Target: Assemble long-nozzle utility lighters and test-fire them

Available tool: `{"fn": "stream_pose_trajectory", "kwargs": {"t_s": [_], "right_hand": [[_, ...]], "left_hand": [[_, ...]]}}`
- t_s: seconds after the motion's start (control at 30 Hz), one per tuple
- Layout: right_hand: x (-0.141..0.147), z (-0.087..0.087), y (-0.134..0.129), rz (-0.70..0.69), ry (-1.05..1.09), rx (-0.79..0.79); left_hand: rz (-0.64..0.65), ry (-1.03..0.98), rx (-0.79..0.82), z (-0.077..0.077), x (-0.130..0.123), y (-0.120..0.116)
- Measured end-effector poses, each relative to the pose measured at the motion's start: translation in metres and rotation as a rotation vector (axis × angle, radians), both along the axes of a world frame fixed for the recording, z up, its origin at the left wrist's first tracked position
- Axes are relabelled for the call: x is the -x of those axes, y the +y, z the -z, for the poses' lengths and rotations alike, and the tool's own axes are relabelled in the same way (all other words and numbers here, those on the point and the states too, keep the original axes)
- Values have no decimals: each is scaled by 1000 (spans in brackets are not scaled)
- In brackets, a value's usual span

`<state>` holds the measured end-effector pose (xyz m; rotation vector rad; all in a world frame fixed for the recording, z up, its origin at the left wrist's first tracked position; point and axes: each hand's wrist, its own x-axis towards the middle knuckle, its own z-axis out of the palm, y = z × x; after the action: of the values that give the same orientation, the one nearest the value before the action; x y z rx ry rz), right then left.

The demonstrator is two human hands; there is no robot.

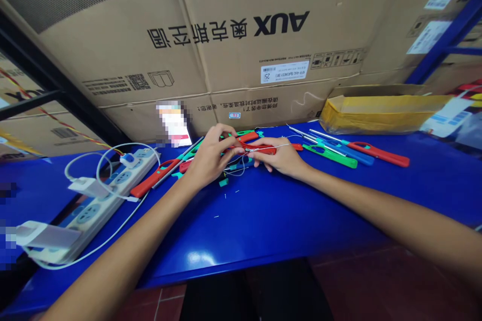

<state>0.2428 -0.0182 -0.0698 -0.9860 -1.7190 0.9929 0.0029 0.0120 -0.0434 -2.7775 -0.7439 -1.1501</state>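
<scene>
Over the middle of the blue table my right hand [280,155] is closed round a red lighter handle [267,150] with a thin white wire running along it. From the other side my left hand [213,155] meets it, thumb and finger pinched at the inner end of the handle; the exact spot is partly hidden by the fingers. Behind and below the hands lie more lighter parts, partly covered. A small green piece [224,182] rests just in front. To the right are a green lighter [331,155], a blue lighter [357,154] and a red lighter [384,154]. Another red lighter [154,179] lies left of my left hand.
A white power strip [109,200] with chargers and looping cables lies on the left. A lit phone [175,123] leans against the printed cardboard [226,70] behind. At the back right stands a yellow-taped box [380,113]. Tiny white bits dot the blue table [263,220].
</scene>
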Motion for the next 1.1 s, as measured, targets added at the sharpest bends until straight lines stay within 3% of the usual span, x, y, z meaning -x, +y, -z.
{"fn": "stream_pose_trajectory", "kwargs": {"t_s": [0.47,0.73,1.1], "right_hand": [[0,3,-1,6,-140,-77],[1,3,-1,-4,-96,-86],[-2,3,4,-63,-38,39]], "left_hand": [[-172,-25,32,0,-1,-7],[-98,-40,-17,-4,-3,-10],[-48,65,-94,-5,-1,-7]]}}
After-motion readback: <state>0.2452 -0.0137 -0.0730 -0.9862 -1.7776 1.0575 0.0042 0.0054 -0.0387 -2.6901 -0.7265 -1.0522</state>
